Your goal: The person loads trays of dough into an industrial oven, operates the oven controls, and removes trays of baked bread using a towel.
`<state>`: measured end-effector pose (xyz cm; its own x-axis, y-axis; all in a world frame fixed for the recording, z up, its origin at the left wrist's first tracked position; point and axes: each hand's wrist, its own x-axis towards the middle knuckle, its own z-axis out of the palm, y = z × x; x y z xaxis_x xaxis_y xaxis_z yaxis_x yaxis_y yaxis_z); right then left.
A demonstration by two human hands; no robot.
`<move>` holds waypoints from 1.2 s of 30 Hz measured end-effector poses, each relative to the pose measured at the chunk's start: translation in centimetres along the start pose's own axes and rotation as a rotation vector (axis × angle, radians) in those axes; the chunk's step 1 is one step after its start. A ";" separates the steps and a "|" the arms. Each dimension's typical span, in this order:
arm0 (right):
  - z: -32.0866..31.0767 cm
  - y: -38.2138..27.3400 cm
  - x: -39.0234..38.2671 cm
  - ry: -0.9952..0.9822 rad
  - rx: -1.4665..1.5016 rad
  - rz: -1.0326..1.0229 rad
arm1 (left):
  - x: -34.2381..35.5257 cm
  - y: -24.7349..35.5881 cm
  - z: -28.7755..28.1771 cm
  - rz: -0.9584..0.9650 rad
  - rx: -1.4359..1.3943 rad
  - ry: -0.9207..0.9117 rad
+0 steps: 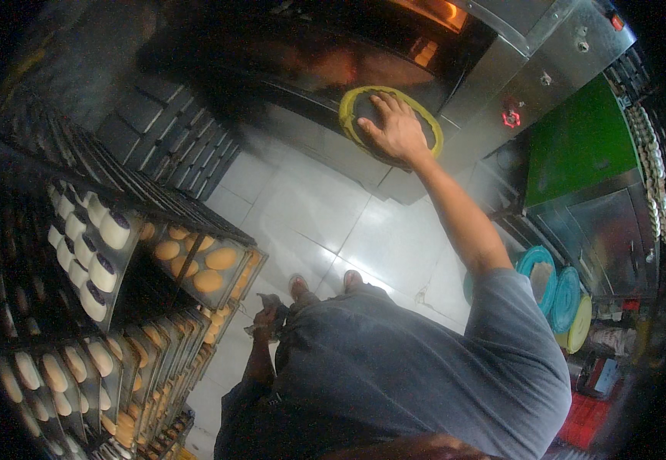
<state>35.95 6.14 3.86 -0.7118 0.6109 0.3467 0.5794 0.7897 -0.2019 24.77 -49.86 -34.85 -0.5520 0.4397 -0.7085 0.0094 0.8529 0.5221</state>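
My right hand point(398, 130) reaches out and lies on a round dark disc with a yellow rim point(438, 142), fingers stretched and apart. The disc is at the front of the oven point(325, 73), below its glowing opening; I cannot make out its exact kind. Low by my left leg, my left hand point(269, 314) is closed on a crumpled grey cloth point(256, 331). In the dim light its separate fingers are hard to see.
A tall rack with trays of round golden buns point(208, 280) and long pale rolls point(101, 357) stands close on my left. Pale cylinders with dark tops point(85, 249) fill another tray. Right are a red valve knob point(511, 119), a green panel point(578, 146) and teal lids point(564, 299).
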 end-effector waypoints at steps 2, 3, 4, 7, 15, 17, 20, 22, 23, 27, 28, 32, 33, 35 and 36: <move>-0.1 0.1 -0.1 0.001 -0.006 0.001 | 0.1 0.2 0.2 0.014 0.020 -0.011; -0.1 0.1 -0.1 0.002 -0.002 -0.001 | 0.0 0.2 0.2 0.039 0.006 -0.009; -0.2 0.1 -0.2 0.004 0.000 -0.002 | -0.2 0.6 0.1 0.060 -0.006 -0.006; -0.2 0.2 -0.4 0.016 0.004 0.001 | -1.0 1.5 -0.1 0.104 -0.027 -0.012; -0.4 0.5 0.4 -0.115 -0.035 0.000 | -0.6 2.0 -0.7 0.173 0.011 -0.065; 0.1 1.2 0.3 -0.079 -0.030 -0.008 | -0.3 2.3 -1.2 0.168 0.028 -0.074; -1.7 0.6 -0.8 -0.142 -0.047 -0.057 | 0.8 3.2 -1.4 0.162 0.039 -0.081; -2.9 -0.2 -2.0 -0.079 -0.022 -0.090 | 1.7 3.9 -1.2 0.167 0.041 -0.085; -3.4 -0.3 -2.4 -0.061 -0.031 -0.109 | 2.3 4.5 -1.2 0.174 0.049 -0.088; -4.5 0.2 -4.3 -0.024 0.043 -0.188 | 3.4 5.5 -0.9 0.193 0.052 -0.099; -4.4 0.3 -4.6 -0.019 0.065 -0.198 | 3.1 5.1 -1.0 0.188 0.050 -0.100; -4.0 1.4 -4.1 -0.082 0.120 -0.134 | 3.8 5.4 -0.8 0.201 0.065 -0.104; -3.5 2.1 -3.8 -0.080 0.132 -0.108 | 3.4 5.0 -1.2 0.192 0.080 -0.106; -1.8 3.3 -1.4 -0.117 0.090 -0.019 | 3.4 5.9 -0.7 0.192 0.089 -0.099; -1.8 3.9 -0.8 -0.128 0.038 -0.004 | 3.7 6.6 -0.5 0.197 0.100 -0.109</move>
<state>39.50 8.64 4.42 -0.7605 0.6079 0.2282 0.5624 0.7923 -0.2366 22.38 -42.71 -33.81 -0.4381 0.6237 -0.6473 0.1932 0.7686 0.6098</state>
